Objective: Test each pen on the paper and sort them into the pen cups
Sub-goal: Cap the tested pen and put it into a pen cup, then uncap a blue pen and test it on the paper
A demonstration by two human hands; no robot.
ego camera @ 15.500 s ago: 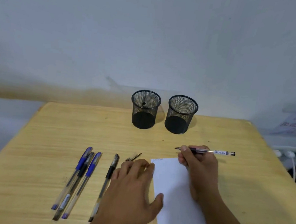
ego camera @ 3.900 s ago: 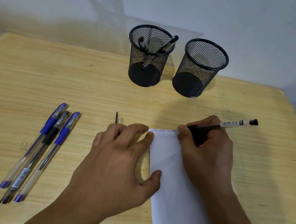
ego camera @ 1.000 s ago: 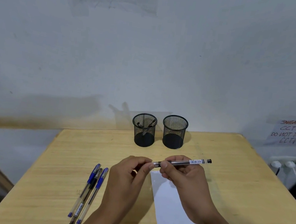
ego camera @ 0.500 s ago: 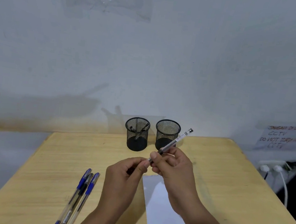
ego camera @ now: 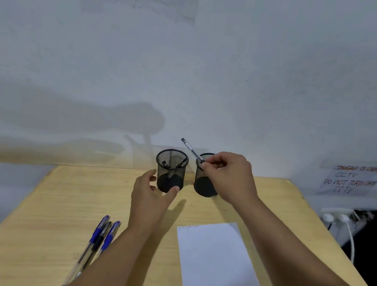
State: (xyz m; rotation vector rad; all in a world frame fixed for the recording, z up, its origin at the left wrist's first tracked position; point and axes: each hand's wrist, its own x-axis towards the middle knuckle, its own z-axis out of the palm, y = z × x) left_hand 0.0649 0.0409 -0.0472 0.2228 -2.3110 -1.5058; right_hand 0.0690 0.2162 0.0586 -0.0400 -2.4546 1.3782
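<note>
Head view. Right hand [ego camera: 230, 177] pinching black pen [ego camera: 191, 151] near its lower end, between thumb and forefinger, above the rims of the two mesh cups; barrel tilted up and toward left cup [ego camera: 171, 170]. Left hand [ego camera: 150, 197] relaxed and spread just in front of left cup, thumb tip at its base, holding nothing. Left cup already holding two pens; right cup [ego camera: 204, 179], just beside it, partly hidden behind the right hand, contents not visible. Three untested pens [ego camera: 99, 238] lying together well in front and to the left of left cup; paper [ego camera: 217, 262] in front of right cup, faint scribbles along its far edge.

Likely risks: pen released at this slant striking a rim and bouncing onto the table; pen dropped into the wrong cup, given the small gap between the rims; light mesh cup tipped by a knock.

Surface: pale wooden table [ego camera: 60, 199] against a plain white wall, behind left cup. Handwritten CCTV notice [ego camera: 353, 180] and a plugged socket [ego camera: 338, 216] far to the right of right cup.
</note>
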